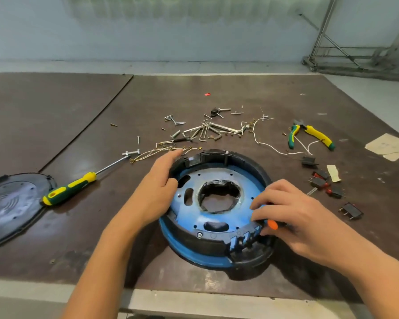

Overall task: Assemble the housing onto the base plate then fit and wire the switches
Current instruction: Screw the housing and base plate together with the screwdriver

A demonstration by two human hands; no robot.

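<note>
place: workshop | signs: scuffed workbench [217, 93], screwdriver [69, 188], pliers [311, 135], loose screws [175, 120], hex keys [205, 132]

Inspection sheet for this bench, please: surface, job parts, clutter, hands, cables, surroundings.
Surface: dark board table, scuffed.
Job's things: black housing sits on blue base plate; switches lie loose to its right.
Clutter: green-yellow screwdriver, pliers, hex keys, screws, black cover, paper scraps.
Hands: left hand rests on the housing rim; right hand grips orange-handled tool.
Cables: white wire and thin leads lie on the table.
Surroundings: pale wall; metal frame back right.
</note>
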